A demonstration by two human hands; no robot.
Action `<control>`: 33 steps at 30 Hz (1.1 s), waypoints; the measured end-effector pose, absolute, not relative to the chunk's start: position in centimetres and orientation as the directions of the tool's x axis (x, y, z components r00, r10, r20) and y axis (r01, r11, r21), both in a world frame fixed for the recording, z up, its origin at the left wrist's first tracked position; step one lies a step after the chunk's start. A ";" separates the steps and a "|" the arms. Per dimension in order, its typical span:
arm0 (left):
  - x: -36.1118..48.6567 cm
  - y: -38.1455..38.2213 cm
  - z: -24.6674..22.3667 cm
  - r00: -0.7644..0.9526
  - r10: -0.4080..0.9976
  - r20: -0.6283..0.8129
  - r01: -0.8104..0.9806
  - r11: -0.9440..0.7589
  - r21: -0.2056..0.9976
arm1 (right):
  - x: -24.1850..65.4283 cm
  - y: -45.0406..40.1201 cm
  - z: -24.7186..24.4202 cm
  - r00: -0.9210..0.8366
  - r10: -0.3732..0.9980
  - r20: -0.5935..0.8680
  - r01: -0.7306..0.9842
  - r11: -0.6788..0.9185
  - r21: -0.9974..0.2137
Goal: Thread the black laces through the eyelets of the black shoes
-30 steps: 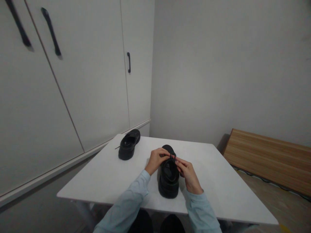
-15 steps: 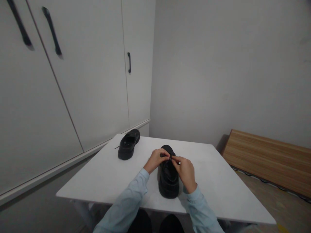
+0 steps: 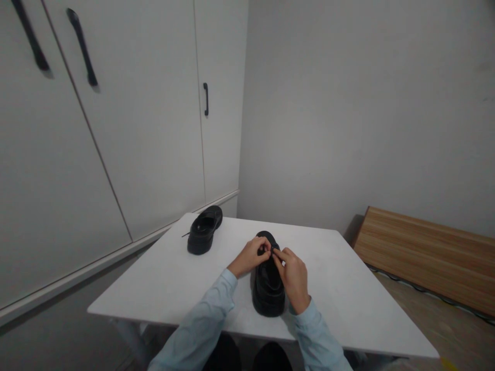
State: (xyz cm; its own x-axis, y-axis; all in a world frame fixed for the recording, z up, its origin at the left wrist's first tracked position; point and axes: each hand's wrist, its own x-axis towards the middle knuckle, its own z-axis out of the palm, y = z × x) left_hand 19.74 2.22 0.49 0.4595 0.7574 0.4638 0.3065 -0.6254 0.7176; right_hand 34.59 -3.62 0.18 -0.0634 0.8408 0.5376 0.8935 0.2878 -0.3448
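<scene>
A black shoe (image 3: 269, 296) rests on the white table (image 3: 170, 288), its heel towards me and its toe pointing away. Over its upper, at the front of the opening, both hands meet. My left hand (image 3: 251, 255) pinches the dark shoelace from the left with bent fingertips. From the right, my right hand (image 3: 294, 275) has its thumb and index finger closed on the lace, close to the left fingertips. The fingers hide most of the lace and its knot or loop. A second black shoe (image 3: 201, 242) sits at the far left, with a thin lace end sticking out to its left.
Tall white cabinets (image 3: 154, 129) with dark handles stand along the left. A grey wall (image 3: 348, 113) rises behind the table. To the right, a wood-grain board (image 3: 425, 252) leans low by the floor. My knees (image 3: 273, 356) show under the table's front edge.
The fingers have shifted slightly at the lace; my left fingertips are more curled and the right hand has turned a little. Both shoes stay where they were.
</scene>
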 end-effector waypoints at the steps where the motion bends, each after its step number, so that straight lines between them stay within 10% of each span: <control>1: 19.8 2.2 0.4 0.464 0.764 0.448 0.313 -0.615 0.724 | 34.6 -3.6 0.2 -0.071 0.841 0.536 0.892 0.294 -0.343; 17: 20.1 2.0 0.3 0.433 0.753 0.496 0.465 -0.658 0.593 | 34.7 -2.9 -0.9 -0.022 0.836 0.548 0.785 0.354 -0.509; 33: 19.8 2.5 0.0 0.449 0.761 0.469 0.313 -0.625 0.715 | 36.1 -0.7 -0.3 0.020 0.984 0.176 0.091 0.174 -0.981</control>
